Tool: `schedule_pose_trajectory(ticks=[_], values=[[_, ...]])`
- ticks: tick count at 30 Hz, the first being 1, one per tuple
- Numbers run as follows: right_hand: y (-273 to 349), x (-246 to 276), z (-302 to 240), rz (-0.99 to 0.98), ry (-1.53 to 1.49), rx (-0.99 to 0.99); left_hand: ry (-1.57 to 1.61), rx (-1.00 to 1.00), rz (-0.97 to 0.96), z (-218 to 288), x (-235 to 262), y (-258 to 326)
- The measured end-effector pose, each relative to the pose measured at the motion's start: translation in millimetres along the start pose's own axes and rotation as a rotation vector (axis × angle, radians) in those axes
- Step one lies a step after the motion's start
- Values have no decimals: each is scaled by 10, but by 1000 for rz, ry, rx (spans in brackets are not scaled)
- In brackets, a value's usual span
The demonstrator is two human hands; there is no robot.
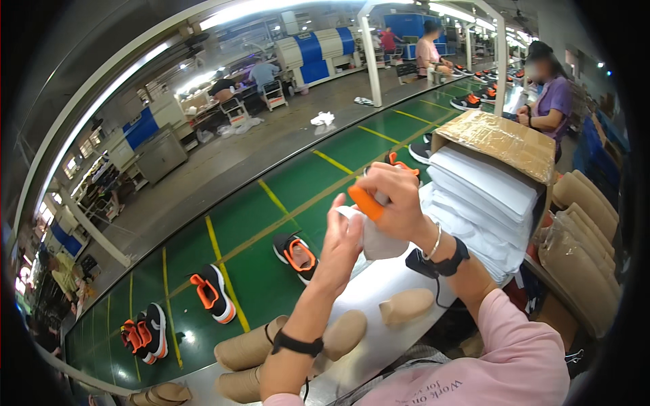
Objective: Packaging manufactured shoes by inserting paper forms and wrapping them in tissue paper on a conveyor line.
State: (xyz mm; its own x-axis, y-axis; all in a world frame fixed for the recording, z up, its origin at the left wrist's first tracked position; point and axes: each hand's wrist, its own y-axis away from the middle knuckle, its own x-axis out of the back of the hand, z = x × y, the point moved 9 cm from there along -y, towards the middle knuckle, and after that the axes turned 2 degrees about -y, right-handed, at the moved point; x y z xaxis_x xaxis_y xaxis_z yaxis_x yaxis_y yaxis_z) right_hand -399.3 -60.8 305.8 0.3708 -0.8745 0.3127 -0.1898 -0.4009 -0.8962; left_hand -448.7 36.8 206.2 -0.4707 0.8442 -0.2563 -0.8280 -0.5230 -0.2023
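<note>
My left hand [340, 245] and my right hand [395, 203] are raised together over the near edge of the conveyor. Between them is a crumpled piece of white paper [384, 245], with the fingers of both hands closed on it. Whether something is wrapped inside the paper cannot be seen. An orange cover [365, 202] sits on one finger of my right hand. Below the hands, on the pale work surface, lie a tan moulded shoe insert [407, 306] and another tan insert [346, 334], partly behind my left forearm.
Nested stacks of tan inserts [247, 345] lie left of my forearm. Black-and-orange shoes [214, 294] ride on the green conveyor [264, 230]. At right, a cardboard box [504, 139] holds white paper sheets [477, 196], beside more bagged inserts [575, 254]. A co-worker [552, 101] stands beyond the box.
</note>
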Motion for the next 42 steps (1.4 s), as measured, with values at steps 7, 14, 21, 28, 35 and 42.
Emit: schedule_pose_trajectory(ticks=[7,14,21,28,35,42], values=[[-54,-1369,-43,-271,-274,-158,-396,-127,70,414,1158,322],[43,-2334,-583,-440,-240,-116,94,-286,530,655,2524,794],[394,-2995,-123,-661,-197,-528,-541,110,479,-8,3939,666],[785,-3211,1,-840,19,-485,-1344,564,567,-670,5189,537],[893,-3270,326,-951,69,-503,-1436,362,284,-715,4072,180],[1204,-4347,413,-895,267,-332,-1496,178,166,-661,3815,-95]])
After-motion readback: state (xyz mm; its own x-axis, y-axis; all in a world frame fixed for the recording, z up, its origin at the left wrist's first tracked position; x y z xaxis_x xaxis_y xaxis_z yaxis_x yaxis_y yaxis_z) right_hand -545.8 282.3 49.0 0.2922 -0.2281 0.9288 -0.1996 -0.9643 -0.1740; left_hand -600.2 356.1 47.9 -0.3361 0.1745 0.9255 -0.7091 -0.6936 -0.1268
